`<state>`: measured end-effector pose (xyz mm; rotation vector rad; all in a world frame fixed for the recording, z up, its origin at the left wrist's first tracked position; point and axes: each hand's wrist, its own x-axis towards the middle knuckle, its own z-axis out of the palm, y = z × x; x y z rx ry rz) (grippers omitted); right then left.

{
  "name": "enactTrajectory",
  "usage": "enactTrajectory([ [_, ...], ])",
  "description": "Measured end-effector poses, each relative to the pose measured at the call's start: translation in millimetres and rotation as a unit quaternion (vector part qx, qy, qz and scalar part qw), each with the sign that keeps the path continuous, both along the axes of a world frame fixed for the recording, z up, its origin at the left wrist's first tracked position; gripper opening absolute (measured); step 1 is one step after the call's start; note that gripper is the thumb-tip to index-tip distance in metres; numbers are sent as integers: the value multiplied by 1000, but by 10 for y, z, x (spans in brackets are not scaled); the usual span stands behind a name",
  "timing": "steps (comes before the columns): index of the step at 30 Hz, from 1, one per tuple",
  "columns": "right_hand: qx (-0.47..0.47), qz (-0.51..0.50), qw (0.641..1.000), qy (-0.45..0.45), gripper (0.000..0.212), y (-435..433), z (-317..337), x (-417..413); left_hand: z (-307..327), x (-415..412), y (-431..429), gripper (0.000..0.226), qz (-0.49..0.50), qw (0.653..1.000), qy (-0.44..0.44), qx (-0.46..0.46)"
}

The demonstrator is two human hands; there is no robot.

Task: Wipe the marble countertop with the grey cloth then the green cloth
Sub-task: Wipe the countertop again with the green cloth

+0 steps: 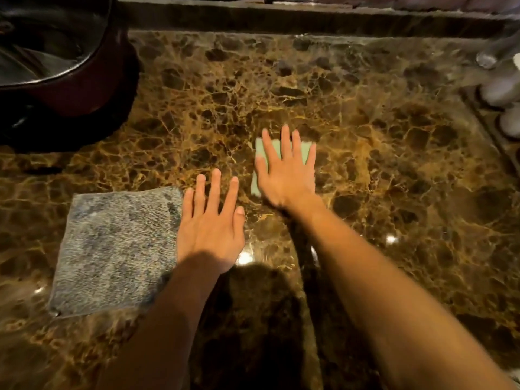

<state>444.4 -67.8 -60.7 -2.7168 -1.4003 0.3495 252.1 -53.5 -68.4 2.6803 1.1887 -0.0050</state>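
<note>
The brown marble countertop (380, 153) fills the view. A grey cloth (112, 249) lies flat on it at the near left. My left hand (211, 223) rests flat, fingers spread, just to the right of the grey cloth, its edge touching the cloth's right side. A small pale green cloth (274, 146) lies near the middle of the counter. My right hand (287, 175) presses flat on top of it with fingers spread, hiding most of it; that hand is slightly blurred.
A dark round cooker with a metal inner pot (56, 52) stands at the back left. Pale bottles or jars (503, 85) stand on a tray at the right edge. A raised marble ledge (281, 15) runs along the back.
</note>
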Motion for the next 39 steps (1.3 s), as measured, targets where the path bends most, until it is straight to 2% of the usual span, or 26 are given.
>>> enactTrajectory([
  [5, -15, 3, 1000, -1, 63, 714, 8, 651, 8, 3, -4, 62, 6, 1000, 7, -8],
  [11, 0, 13, 1000, -2, 62, 514, 25, 536, 22, 5, -21, 61, 5, 1000, -1, 4],
  [16, 2, 46, 999, -7, 62, -318, 36, -39, 1, -4, -22, 61, 1, 1000, 0, 17],
  [22, 31, 70, 996, 38, 57, -1945, 89, -1121, 2, -17, -5, 61, -8, 1000, 6, 25],
  [26, -2, 57, 998, 21, 58, -2600, 139, -1518, 2, -11, 8, 61, -10, 1000, 5, 17],
  [32, -7, 44, 999, 30, 58, -2250, 103, -1268, 21, -12, 1, 62, -6, 1000, 5, 23],
  [39, 6, -40, 999, 4, 59, -742, 14, -26, 18, 5, -12, 62, -1, 1000, 10, 16],
])
